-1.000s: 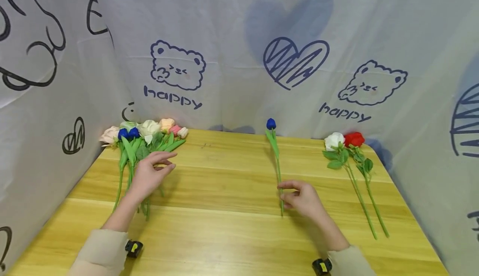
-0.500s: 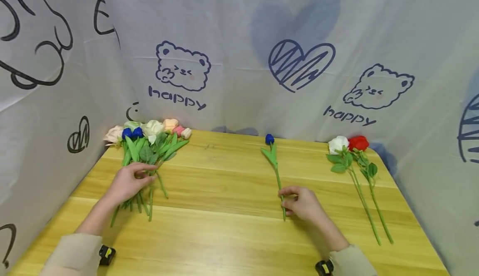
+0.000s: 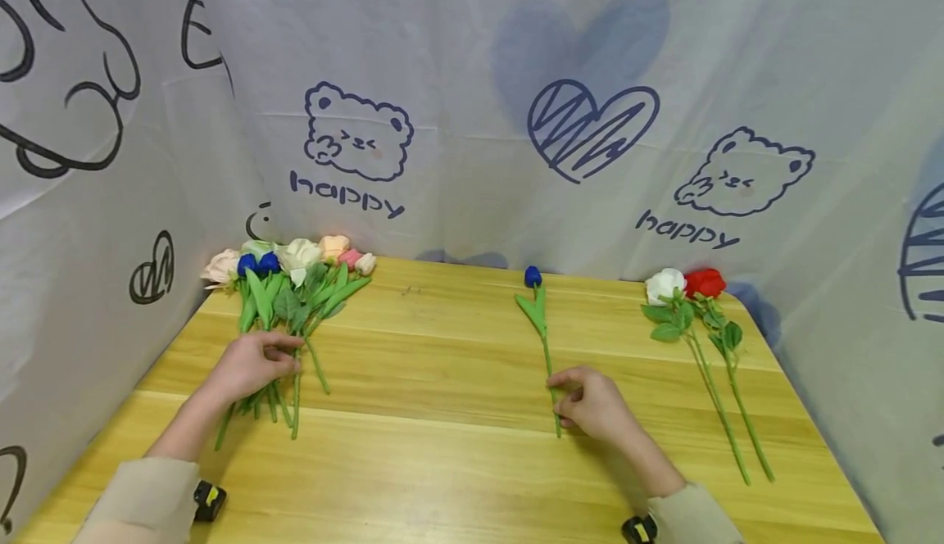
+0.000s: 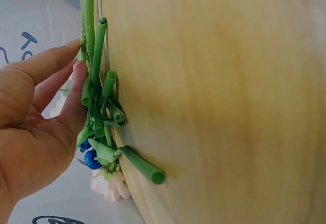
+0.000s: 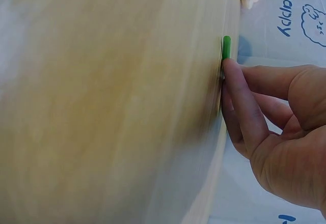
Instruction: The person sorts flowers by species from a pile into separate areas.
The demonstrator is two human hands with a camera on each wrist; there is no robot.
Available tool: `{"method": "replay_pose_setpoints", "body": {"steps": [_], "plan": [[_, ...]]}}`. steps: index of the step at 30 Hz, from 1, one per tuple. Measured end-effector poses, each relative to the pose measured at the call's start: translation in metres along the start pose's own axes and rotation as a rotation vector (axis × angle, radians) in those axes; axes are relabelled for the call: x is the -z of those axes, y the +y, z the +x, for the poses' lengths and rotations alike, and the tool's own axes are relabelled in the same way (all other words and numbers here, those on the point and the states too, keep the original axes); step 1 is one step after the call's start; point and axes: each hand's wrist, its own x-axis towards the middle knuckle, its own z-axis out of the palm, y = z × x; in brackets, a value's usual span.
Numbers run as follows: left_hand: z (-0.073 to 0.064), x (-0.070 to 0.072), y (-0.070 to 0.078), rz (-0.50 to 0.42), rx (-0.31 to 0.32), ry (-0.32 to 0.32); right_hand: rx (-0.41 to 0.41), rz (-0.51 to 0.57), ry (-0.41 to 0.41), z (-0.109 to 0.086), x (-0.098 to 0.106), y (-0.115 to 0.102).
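My right hand pinches the lower stem of a blue tulip, which lies on the wooden table with its bloom toward the back wall. In the right wrist view, the green stem end sticks out past the fingertips of that hand. At the left, my left hand rests over the stems of a flower bunch with cream, peach, pink and blue blooms. Its fingers are extended, and the left wrist view shows the fingertips at the green stems, not wrapped round them.
A white rose and a red rose lie side by side at the right of the table. White printed cloth hangs along the back and both sides, close to the table edges.
The blue tulip's bloom has come down toward me, and the tulip now lies lower on the table. My left hand has moved back from the blooms to the stems. Both hands barely moved lately.
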Motion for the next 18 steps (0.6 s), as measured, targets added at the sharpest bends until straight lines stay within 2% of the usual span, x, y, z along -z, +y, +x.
{"method": "replay_pose_setpoints", "body": {"steps": [5,10,18], "plan": [[0.002,-0.0007,-0.0005,0.015,0.028,-0.026,0.008,-0.001,0.0,0.0007,-0.0002,0.0011],[0.0038,-0.0043,0.002,0.023,0.029,-0.04,0.015,-0.004,0.004,0.0005,-0.0005,0.0018],[0.0059,-0.0085,0.0044,-0.002,0.049,-0.031,0.014,-0.001,0.001,0.0007,-0.0006,0.0025]]}}
